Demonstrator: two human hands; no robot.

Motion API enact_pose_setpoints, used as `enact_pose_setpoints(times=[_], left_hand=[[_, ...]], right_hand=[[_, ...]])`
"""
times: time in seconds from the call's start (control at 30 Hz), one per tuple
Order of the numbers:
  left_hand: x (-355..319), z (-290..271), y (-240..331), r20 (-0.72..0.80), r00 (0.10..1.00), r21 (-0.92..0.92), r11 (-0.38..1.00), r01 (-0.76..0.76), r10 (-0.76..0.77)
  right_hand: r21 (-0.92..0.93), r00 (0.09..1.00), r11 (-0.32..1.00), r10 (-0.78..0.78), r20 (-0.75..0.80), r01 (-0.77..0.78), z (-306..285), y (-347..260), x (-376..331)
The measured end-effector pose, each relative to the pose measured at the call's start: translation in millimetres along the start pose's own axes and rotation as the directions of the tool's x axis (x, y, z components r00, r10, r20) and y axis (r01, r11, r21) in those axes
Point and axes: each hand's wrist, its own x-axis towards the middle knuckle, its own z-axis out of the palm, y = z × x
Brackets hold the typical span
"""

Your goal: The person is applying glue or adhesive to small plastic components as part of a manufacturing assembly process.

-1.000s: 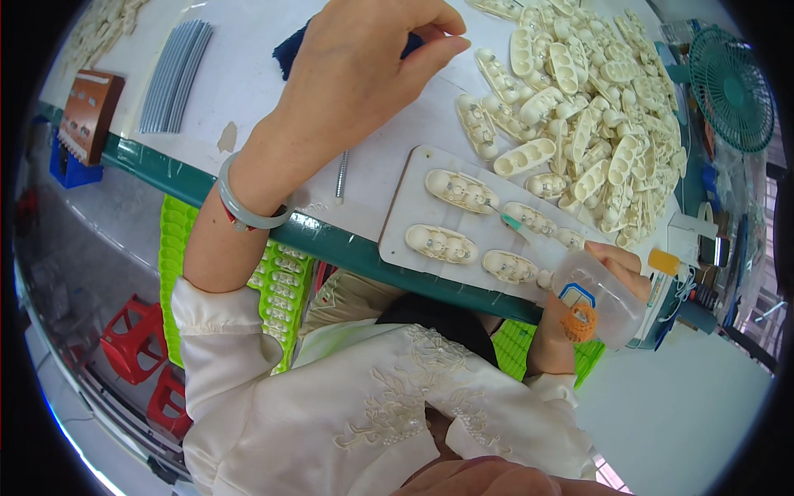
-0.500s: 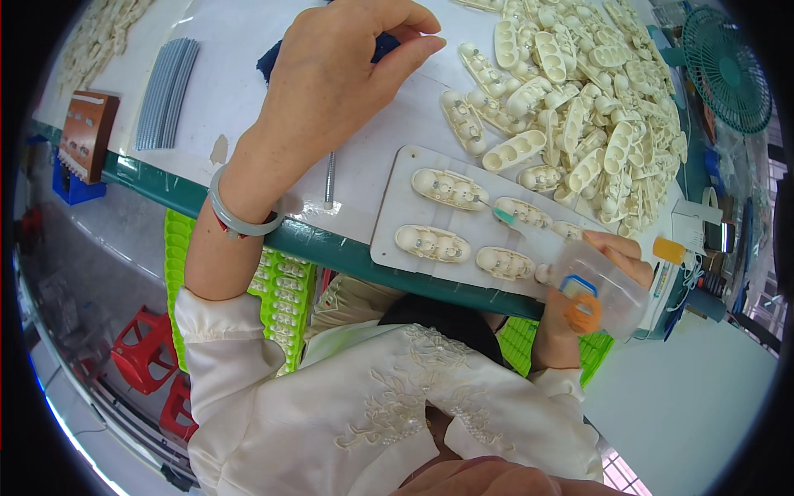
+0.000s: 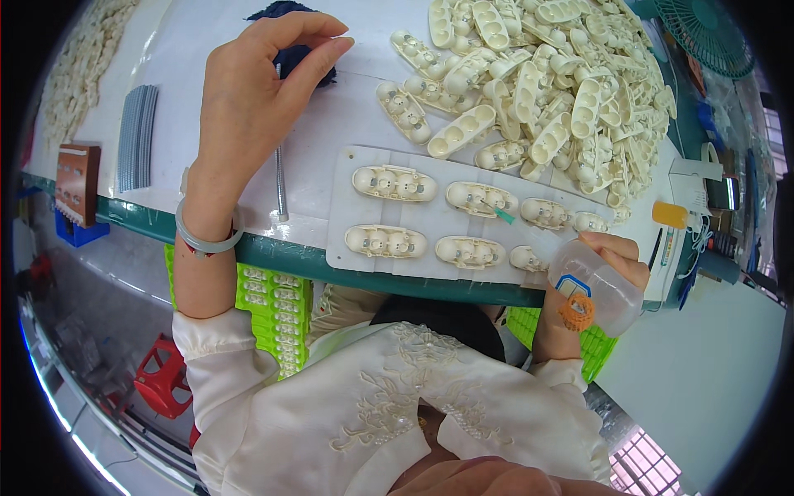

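My right hand [image 3: 616, 255] grips a translucent squeeze bottle [image 3: 608, 289] with a green dispensing tip [image 3: 504, 216]. The tip meets an oval cream plastic shell [image 3: 481, 198], second from the left in the far row on a white holding board [image 3: 339, 202]. Each shell there has rounded domes and small metal bits; the board carries two rows. My left hand [image 3: 256, 95] is raised over the table, thumb and forefinger brought together; whatever they may pinch is too small to see. Beneath it lie a dark blue cloth [image 3: 310, 64] and a thin metal spring rod [image 3: 281, 186].
A large heap of cream shells [image 3: 546, 91] lies beyond the board. Grey rods [image 3: 137, 136] and a brown block [image 3: 77, 183] are at left. Green trays [image 3: 273, 318] sit below the table edge. A yellow object [image 3: 670, 215] and green fan [image 3: 707, 33] are at right.
The bottle tip has moved from the first shell of the far row to the second. The whole view has shifted, and my left hand has uncovered more of the blue cloth.
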Motion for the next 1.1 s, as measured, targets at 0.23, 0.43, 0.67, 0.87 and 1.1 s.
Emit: enact_pose_setpoints(times=[0.23, 0.43, 0.67, 0.87, 1.1], left_hand=[[1, 5, -7, -0.067, 0.994, -0.004, 0.997, -0.083, 0.082], [1, 4, -7, -0.054, 0.996, 0.009, 0.997, -0.074, 0.075], [2, 5, -5, -0.042, 0.998, 0.018, 0.999, -0.04, 0.041], [3, 5, -3, -0.032, 0.999, -0.003, 1.0, -0.002, 0.002], [2, 6, -2, 0.0, 0.999, 0.012, 0.999, 0.033, -0.033]], right_hand=[[0.154, 0.999, 0.987, 0.034, 0.012, -0.035, -4, 4, 1], [-0.074, 0.982, 0.988, -0.143, -0.125, 0.134, -7, 9, 0], [-0.068, 0.993, 0.997, 0.035, -0.114, -0.043, -11, 3, -8], [-0.12, 0.991, 0.992, -0.045, -0.127, 0.029, -14, 7, -4], [-0.282, 0.887, 0.953, -0.22, -0.406, 0.107, -32, 24, -3]])
